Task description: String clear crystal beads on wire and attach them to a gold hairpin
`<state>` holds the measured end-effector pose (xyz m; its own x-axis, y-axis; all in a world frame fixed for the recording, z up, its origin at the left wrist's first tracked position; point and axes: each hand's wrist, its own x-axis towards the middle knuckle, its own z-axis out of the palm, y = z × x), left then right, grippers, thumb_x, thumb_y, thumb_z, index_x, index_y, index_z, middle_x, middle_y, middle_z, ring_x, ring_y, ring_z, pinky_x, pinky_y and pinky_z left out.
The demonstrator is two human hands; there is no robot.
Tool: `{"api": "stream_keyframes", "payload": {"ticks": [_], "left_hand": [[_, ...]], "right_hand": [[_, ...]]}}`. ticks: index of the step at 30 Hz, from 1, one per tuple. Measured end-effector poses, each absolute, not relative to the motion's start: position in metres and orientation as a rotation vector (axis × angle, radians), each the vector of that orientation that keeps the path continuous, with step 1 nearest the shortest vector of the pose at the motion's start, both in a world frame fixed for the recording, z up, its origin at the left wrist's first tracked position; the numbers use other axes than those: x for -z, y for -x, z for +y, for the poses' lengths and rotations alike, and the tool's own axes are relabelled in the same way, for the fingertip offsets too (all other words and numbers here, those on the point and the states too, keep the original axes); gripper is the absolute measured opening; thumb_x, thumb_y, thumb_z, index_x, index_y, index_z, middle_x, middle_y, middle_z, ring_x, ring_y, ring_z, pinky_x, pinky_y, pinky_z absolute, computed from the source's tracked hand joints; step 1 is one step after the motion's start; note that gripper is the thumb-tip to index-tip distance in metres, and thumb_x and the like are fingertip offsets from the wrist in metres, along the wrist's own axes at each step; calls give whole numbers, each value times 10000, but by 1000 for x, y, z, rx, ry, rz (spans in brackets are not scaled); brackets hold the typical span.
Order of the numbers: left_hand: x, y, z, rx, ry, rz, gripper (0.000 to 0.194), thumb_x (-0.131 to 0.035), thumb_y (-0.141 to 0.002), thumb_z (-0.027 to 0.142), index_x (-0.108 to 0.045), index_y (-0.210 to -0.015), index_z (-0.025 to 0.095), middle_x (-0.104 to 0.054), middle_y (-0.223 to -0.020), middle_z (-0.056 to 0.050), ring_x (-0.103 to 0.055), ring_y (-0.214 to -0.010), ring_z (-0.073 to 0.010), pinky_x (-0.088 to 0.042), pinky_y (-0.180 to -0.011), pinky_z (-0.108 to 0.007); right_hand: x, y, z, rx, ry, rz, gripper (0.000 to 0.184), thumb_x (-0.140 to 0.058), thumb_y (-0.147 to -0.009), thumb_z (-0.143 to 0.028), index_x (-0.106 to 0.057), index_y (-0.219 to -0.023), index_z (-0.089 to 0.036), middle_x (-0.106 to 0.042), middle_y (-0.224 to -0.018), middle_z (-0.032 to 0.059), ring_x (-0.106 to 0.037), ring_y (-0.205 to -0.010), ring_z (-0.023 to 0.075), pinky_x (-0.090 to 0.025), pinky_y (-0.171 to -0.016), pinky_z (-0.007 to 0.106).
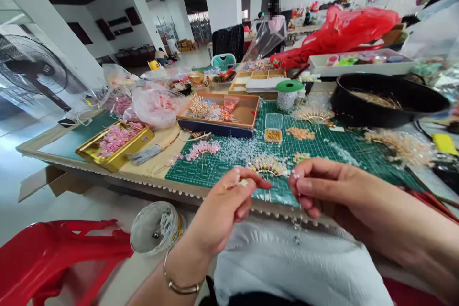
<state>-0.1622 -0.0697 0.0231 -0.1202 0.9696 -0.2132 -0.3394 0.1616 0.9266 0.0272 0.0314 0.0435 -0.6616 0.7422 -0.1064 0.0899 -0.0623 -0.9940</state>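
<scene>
My left hand (pixel 225 210) is closed, its thumb pressed over a small pale piece (pixel 241 183) whose kind I cannot make out; the index finger points right. My right hand (pixel 330 189) pinches a thin strand of clear beads (pixel 296 232), which dangles below the fingertips over the white cloth on my lap. Just beyond the hands, on the green cutting mat (pixel 193 174), lies a beaded hair comb (pixel 267 166) with pale flowers and gold prongs. A pink beaded comb (pixel 203 150) rests farther left. Loose clear beads (pixel 240 150) are scattered between them.
A gold tin (pixel 114 146) of pink flowers stands left, beside a brush (pixel 145 154). Behind the mat are a brown tray (pixel 218 126), a bead box (pixel 273 136) and a black bowl (pixel 387 100). A white bucket (pixel 148 234) and red stool (pixel 64 258) stand below.
</scene>
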Motion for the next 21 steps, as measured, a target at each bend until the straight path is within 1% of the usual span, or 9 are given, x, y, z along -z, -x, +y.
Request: {"api": "stream_keyframes", "payload": {"ticks": [1, 3, 5, 6, 9, 13, 17, 19, 21], "left_hand": [[-22, 154, -69, -1198, -779, 1113, 169, -659, -910, 318, -634, -949, 155, -646, -795, 21, -310, -494, -22, -216, -527, -224], [-16, 134, -69, -1005, -799, 994, 247, -745, -855, 352, -617, -911, 148, -643, -772, 15, -446, -563, -42, -323, -596, -218], [-7, 113, -70, -920, -760, 896, 354, -829, -776, 379, -588, -897, 149, -673, -825, -19, -593, -736, -106, -424, -748, -259], [-2, 104, -71, -899, -741, 878, 389, -851, -749, 387, -577, -891, 150, -682, -843, -33, -622, -802, -136, -443, -800, -287], [7, 87, -73, -827, -762, 967, 372, -841, -744, 401, -569, -821, 159, -654, -741, -7, -581, -702, -123, -440, -723, -275], [4, 84, -75, -719, -1038, 1161, 219, -697, -869, 362, -641, -802, 162, -570, -657, 32, -484, -620, -98, -359, -613, -235], [-3, 87, -80, -754, -1594, 1283, 101, -641, -904, 218, -707, -843, 175, -651, -741, 21, -536, -694, -106, -377, -663, -233], [-4, 86, -81, -759, -1789, 1279, 74, -656, -882, 153, -712, -838, 173, -684, -752, 22, -565, -708, -106, -398, -698, -232], [-3, 85, -81, -754, -1874, 1278, 63, -670, -880, 146, -704, -834, 172, -691, -736, 28, -567, -668, -97, -408, -672, -222]], "right_hand": [[-34, -36, 18, -1892, 902, -1622, 293, -798, -807, -470, -703, -785, -193, -638, -619, -2, -584, -530, 114, -485, -496, 226], [-15, -52, -2, -2056, 927, -1365, 232, -840, -794, -406, -731, -797, -202, -658, -647, -11, -591, -575, 104, -495, -559, 218], [-1, -66, -17, -2073, 955, -1183, 195, -860, -785, -369, -747, -794, -211, -680, -692, -7, -599, -608, 108, -504, -586, 220], [5, -72, -23, -2074, 970, -1117, 186, -859, -788, -365, -751, -794, -214, -688, -710, -3, -605, -620, 113, -511, -595, 225], [15, -90, -36, -2110, 991, -972, 165, -859, -790, -357, -764, -813, -224, -690, -702, -4, -623, -635, 116, -528, -616, 215], [19, -116, -45, -2171, 1008, -904, 174, -860, -790, -337, -786, -914, -239, -703, -780, 13, -628, -661, 111, -540, -618, 194], [18, -135, -47, -2259, 1090, -901, 195, -838, -813, -358, -792, -951, -229, -722, -888, 42, -657, -715, 129, -552, -629, 204], [18, -139, -47, -2353, 1095, -934, 207, -823, -831, -386, -789, -939, -213, -723, -878, 43, -666, -710, 128, -552, -635, 209], [19, -141, -48, -2436, 1065, -963, 225, -827, -830, -397, -778, -930, -201, -716, -812, 29, -665, -665, 117, -540, -603, 202]]}}
